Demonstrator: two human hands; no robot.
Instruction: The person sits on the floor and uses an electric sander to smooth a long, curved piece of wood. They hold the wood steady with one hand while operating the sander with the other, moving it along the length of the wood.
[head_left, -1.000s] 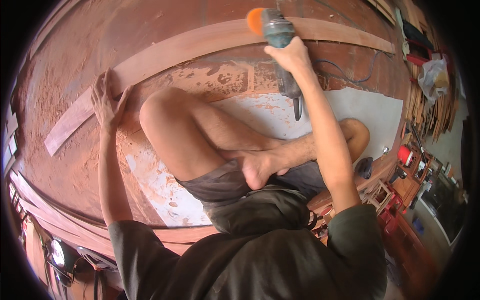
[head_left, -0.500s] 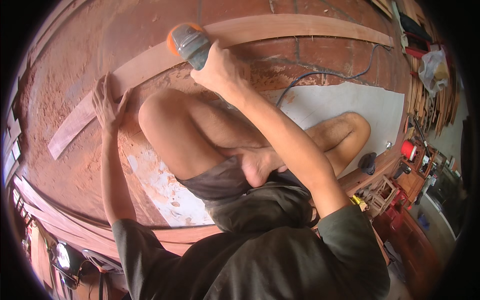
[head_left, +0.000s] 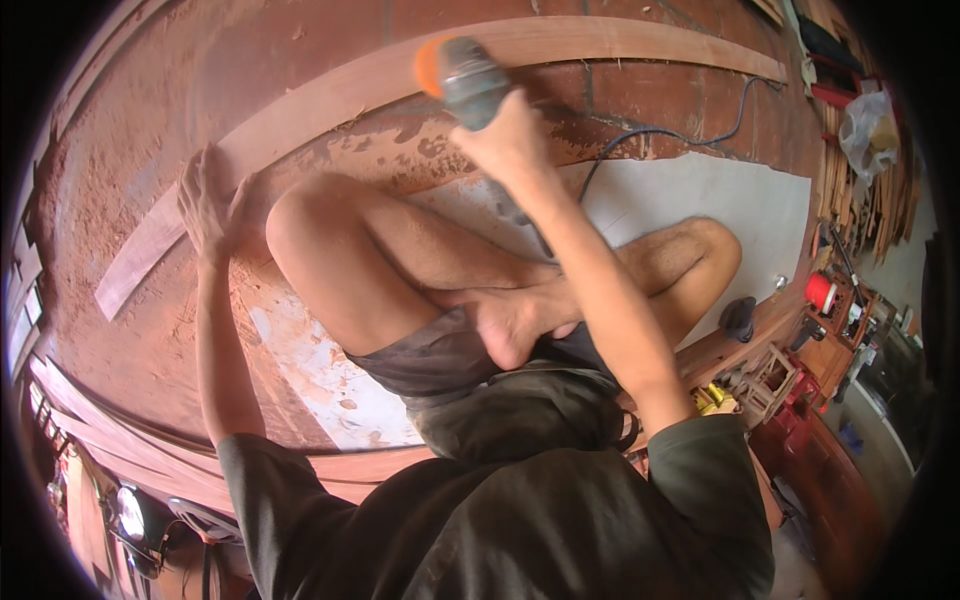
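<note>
A long wooden board (head_left: 310, 112) lies across the dusty floor in front of me, looking curved in this view. My right hand (head_left: 505, 140) is wrapped round the grey body of a power sander (head_left: 472, 82). The sander's orange end (head_left: 430, 66) is blurred and rests on the board's upper face, left of its middle. Toward the board's left end, my left hand (head_left: 210, 205) lies flat on it with the fingers spread, holding no tool. The fingers of my right hand are partly hidden behind the sander.
A dark cord (head_left: 690, 143) runs from the sander to the right across the floor. I sit cross-legged on a pale sheet (head_left: 740, 215). Stacked wood strips (head_left: 880, 215) and a plastic bag (head_left: 868, 140) stand at the right. More strips (head_left: 150, 450) lie at the lower left.
My right hand has slid the sander to the right along the board. My left hand stays nearly in place on the board.
</note>
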